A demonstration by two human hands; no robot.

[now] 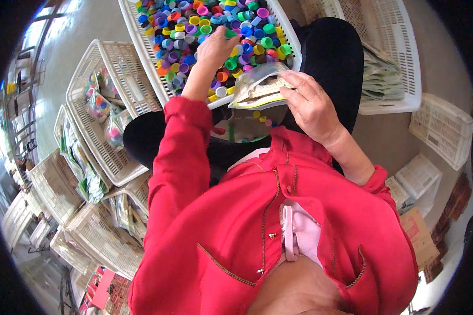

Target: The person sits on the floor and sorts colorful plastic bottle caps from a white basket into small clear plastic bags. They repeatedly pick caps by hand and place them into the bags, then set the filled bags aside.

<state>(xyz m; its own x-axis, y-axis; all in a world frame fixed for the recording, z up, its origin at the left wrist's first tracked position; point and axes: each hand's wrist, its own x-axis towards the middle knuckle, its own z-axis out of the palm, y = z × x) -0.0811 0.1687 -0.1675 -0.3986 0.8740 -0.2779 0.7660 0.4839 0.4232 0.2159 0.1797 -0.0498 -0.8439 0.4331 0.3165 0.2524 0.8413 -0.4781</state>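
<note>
My left hand (213, 48) reaches into a white plastic basket (163, 80) heaped with multicoloured plastic bottle caps (195, 19). A green cap (231, 34) sits between its thumb and forefinger. My right hand (313, 104) grips the right edge of a clear plastic bag (256, 92) by the basket's near corner. The bag's upper side gapes a little, towards the caps. Inside lie flat, pale, printed-looking pieces and something dark; what they are I cannot tell.
On the left, another white basket (114, 173) holds clear bags of coloured balls or caps (114, 128). Flat packets fill a basket (94, 185) beside it. To the right, stacked packets (382, 76) lie in a white basket (412, 71). A cardboard box (418, 234) stands lower right.
</note>
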